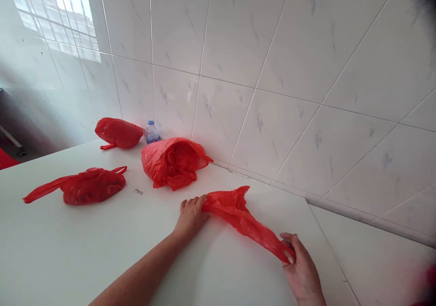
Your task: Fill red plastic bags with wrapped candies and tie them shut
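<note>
A thin red plastic bag (pixel 243 219) is stretched lengthwise between my two hands, just above the white table (pixel 218 274). My left hand (pixel 193 213) grips its left end, fingers closed over the plastic. At the lower right, my right hand (pixel 299 263) pinches the other end, which narrows to a twisted strip. Part of the bag's upper edge sticks up near the middle. Closest to my left hand lies a bulging red bag (pixel 173 163) with crumpled red plastic in its mouth.
Another red bag (pixel 95 185) with long handles lies at the left. Behind it, a knotted red bag (pixel 119 133) rests by a clear bottle (pixel 151 132) with a blue cap. A small crumpled scrap (pixel 138 191) is on the table. The tiled wall (pixel 231 70) borders the back edge.
</note>
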A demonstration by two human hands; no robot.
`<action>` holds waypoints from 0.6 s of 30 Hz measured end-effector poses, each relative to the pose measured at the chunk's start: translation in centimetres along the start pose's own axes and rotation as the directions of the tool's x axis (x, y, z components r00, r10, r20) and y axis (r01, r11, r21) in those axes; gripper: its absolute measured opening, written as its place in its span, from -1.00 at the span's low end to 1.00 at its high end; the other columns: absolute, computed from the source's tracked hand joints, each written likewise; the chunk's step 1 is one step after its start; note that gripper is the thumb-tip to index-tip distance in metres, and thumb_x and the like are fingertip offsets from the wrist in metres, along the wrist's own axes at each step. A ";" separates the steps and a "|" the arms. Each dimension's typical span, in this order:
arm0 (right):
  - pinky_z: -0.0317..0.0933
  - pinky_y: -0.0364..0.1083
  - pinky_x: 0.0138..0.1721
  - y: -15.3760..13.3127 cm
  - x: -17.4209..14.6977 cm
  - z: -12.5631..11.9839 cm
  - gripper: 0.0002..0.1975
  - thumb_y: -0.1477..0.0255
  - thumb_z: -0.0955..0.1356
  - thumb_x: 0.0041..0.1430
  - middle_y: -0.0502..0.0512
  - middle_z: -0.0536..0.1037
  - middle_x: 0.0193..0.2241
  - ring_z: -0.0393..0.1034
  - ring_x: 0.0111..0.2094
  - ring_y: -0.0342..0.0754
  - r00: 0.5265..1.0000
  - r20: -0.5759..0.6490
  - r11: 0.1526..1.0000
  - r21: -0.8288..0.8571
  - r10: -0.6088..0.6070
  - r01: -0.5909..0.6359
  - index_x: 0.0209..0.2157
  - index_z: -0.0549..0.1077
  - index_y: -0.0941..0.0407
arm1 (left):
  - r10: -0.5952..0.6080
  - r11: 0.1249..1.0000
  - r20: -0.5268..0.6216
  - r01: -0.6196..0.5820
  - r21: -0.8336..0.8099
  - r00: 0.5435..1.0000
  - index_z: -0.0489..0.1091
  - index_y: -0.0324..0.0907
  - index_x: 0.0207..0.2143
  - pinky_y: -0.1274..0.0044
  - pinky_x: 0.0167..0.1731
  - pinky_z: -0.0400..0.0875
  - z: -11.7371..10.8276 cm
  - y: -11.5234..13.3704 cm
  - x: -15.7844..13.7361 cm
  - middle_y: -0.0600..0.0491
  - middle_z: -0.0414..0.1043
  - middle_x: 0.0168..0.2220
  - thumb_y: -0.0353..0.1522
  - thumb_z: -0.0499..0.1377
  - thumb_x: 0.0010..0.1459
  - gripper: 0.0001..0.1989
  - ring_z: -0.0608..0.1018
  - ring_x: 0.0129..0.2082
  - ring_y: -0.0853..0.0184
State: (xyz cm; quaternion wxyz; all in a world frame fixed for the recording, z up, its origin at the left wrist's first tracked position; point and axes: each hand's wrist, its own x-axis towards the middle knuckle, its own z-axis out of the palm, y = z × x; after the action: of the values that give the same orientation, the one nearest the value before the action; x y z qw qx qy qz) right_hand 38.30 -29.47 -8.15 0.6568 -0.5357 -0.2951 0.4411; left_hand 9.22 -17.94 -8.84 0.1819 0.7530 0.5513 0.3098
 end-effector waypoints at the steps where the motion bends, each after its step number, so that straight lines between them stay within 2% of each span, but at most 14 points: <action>1: 0.13 -0.18 -0.47 -0.4 0.3 -0.5 -0.62 0.04 0.32 0.07 -0.15 0.10 -0.68 0.05 -0.60 -0.20 0.994 -0.112 1.000 -0.004 0.002 -0.003 -0.41 0.42 0.10 | -0.007 1.000 0.001 0.007 -0.017 1.000 0.21 -0.13 0.12 0.21 0.09 0.06 -0.1 0.3 -0.1 -0.08 0.45 -0.11 -0.33 0.14 0.04 -0.45 0.43 -0.05 0.11; 3: 0.21 -0.13 -0.40 -1.0 0.5 -1.0 -0.63 0.05 0.31 0.06 -0.06 0.31 -0.55 0.23 -0.49 -0.14 0.948 -0.318 0.992 -0.123 -0.024 -0.016 -0.37 0.41 0.09 | -0.004 0.998 0.017 0.005 -0.060 1.000 0.21 -0.15 0.12 0.30 0.02 0.16 -0.4 1.1 -0.5 -0.07 0.46 -0.14 -0.31 0.17 0.01 -0.42 0.45 -0.11 0.15; 4: 0.25 -0.08 -0.33 -1.2 0.3 -0.9 -0.63 0.06 0.29 0.09 0.02 0.41 -0.41 0.31 -0.38 -0.07 0.917 -0.389 0.970 -0.241 -0.081 -0.016 -0.31 0.42 0.09 | 0.006 0.997 0.032 -0.004 -0.083 0.999 0.24 -0.13 0.10 0.36 -0.04 0.22 -0.6 1.5 -0.8 -0.03 0.47 -0.18 -0.31 0.18 0.00 -0.44 0.46 -0.17 0.18; 5: 0.26 -0.02 -0.23 -1.3 0.0 -0.6 -0.62 0.08 0.27 0.12 0.11 0.44 -0.24 0.34 -0.25 0.01 0.882 -0.432 0.922 -0.386 -0.188 0.007 -0.23 0.42 0.09 | 0.019 0.994 0.050 -0.013 -0.107 0.999 0.29 -0.11 0.05 0.42 -0.12 0.25 -0.7 1.9 -1.1 0.01 0.49 -0.23 -0.32 0.17 0.00 -0.50 0.47 -0.23 0.22; 6: 0.24 0.05 -0.14 -1.2 -0.4 0.0 -0.62 0.11 0.26 0.14 0.18 0.42 -0.12 0.32 -0.12 0.09 0.837 -0.428 0.840 -0.538 -0.342 0.068 -0.16 0.41 0.09 | 0.029 0.992 0.068 -0.020 -0.128 0.997 0.35 -0.09 -0.02 0.47 -0.21 0.27 -0.8 2.3 -1.3 0.05 0.49 -0.29 -0.35 0.15 0.01 -0.58 0.47 -0.30 0.26; 7: 0.21 0.10 -0.07 -1.0 -1.1 0.7 -0.62 0.15 0.26 0.15 0.23 0.40 -0.06 0.28 -0.04 0.14 0.774 -0.366 0.721 -0.674 -0.517 0.163 -0.12 0.40 0.11 | 0.033 0.989 0.082 -0.021 -0.147 0.996 0.40 -0.08 -0.11 0.51 -0.29 0.26 -0.8 2.7 -1.6 0.08 0.49 -0.35 -0.37 0.11 0.03 -0.68 0.46 -0.36 0.30; 9: 0.20 0.13 -0.05 -0.2 -2.8 2.6 -0.71 0.27 0.29 0.16 0.28 0.42 -0.13 0.28 -0.05 0.16 0.606 -0.109 0.421 -0.813 -0.788 0.402 -0.15 0.41 0.14 | 0.023 0.984 0.097 -0.005 -0.177 0.995 0.43 -0.10 -0.31 0.55 -0.42 0.20 -0.6 3.3 -2.1 0.11 0.44 -0.45 -0.42 0.04 0.05 -0.80 0.41 -0.46 0.35; 10: 0.24 0.11 -0.08 0.5 -3.8 3.7 -0.79 0.35 0.30 0.15 0.27 0.44 -0.21 0.32 -0.10 0.13 0.530 0.038 0.286 -0.808 -0.847 0.515 -0.19 0.41 0.14 | 0.013 0.982 0.102 0.007 -0.190 0.995 0.41 -0.12 -0.39 0.56 -0.46 0.16 -0.5 3.5 -2.4 0.12 0.40 -0.50 -0.43 0.01 0.05 -0.82 0.37 -0.50 0.37; 11: 0.29 0.05 -0.15 1.3 -4.7 4.9 -0.85 0.43 0.30 0.16 0.24 0.46 -0.28 0.37 -0.18 0.07 0.484 0.181 0.190 -0.760 -0.856 0.621 -0.21 0.41 0.12 | 0.005 0.979 0.107 0.017 -0.204 0.994 0.37 -0.13 -0.46 0.57 -0.50 0.13 -0.3 3.8 -2.6 0.13 0.36 -0.54 -0.45 -0.01 0.04 -0.83 0.33 -0.53 0.38; 12: 0.33 -0.02 -0.23 2.2 -5.6 6.0 -0.85 0.49 0.29 0.16 0.19 0.47 -0.32 0.40 -0.25 0.02 0.470 0.318 0.136 -0.693 -0.823 0.708 -0.20 0.40 0.10 | 0.001 0.975 0.113 0.024 -0.219 0.994 0.33 -0.14 -0.51 0.57 -0.52 0.09 -0.1 4.0 -2.9 0.14 0.31 -0.57 -0.45 -0.02 0.03 -0.83 0.29 -0.56 0.40; 14: 0.36 -0.10 -0.31 3.8 -6.6 7.8 -0.78 0.55 0.25 0.18 0.16 0.50 -0.32 0.44 -0.29 -0.04 0.477 0.503 0.125 -0.583 -0.720 0.803 -0.16 0.41 0.06 | 0.016 0.966 0.136 0.019 -0.256 0.991 0.25 -0.15 -0.57 0.58 -0.55 0.05 0.1 4.6 -3.4 0.16 0.21 -0.61 -0.46 -0.02 0.01 -0.85 0.23 -0.57 0.42; 16: 0.37 -0.08 -0.26 4.9 -6.5 8.5 -0.76 0.53 0.23 0.21 0.18 0.53 -0.25 0.46 -0.23 -0.02 0.536 0.518 0.177 -0.589 -0.667 0.789 -0.13 0.43 0.08 | 0.069 0.952 0.177 -0.012 -0.305 0.982 0.19 -0.16 -0.59 0.59 -0.54 0.06 0.1 5.3 -4.0 0.17 0.17 -0.61 -0.45 -0.02 0.02 -0.85 0.21 -0.57 0.43; 18: 0.37 0.00 -0.18 5.3 -5.4 8.1 -0.77 0.46 0.21 0.24 0.21 0.54 -0.23 0.46 -0.18 0.04 0.653 0.398 0.281 -0.671 -0.644 0.686 -0.16 0.46 0.10 | 0.162 0.928 0.241 -0.065 -0.366 0.957 0.13 -0.16 -0.61 0.59 -0.53 0.08 -0.1 6.1 -4.6 0.17 0.16 -0.60 -0.43 -0.01 0.04 -0.82 0.21 -0.56 0.45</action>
State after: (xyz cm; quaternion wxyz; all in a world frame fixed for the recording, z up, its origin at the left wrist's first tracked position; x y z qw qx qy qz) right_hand 27.57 -30.53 -10.78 0.4702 -0.5788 -0.6654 -0.0345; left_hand 12.62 -24.31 -6.26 0.3688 0.7733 0.4121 0.3101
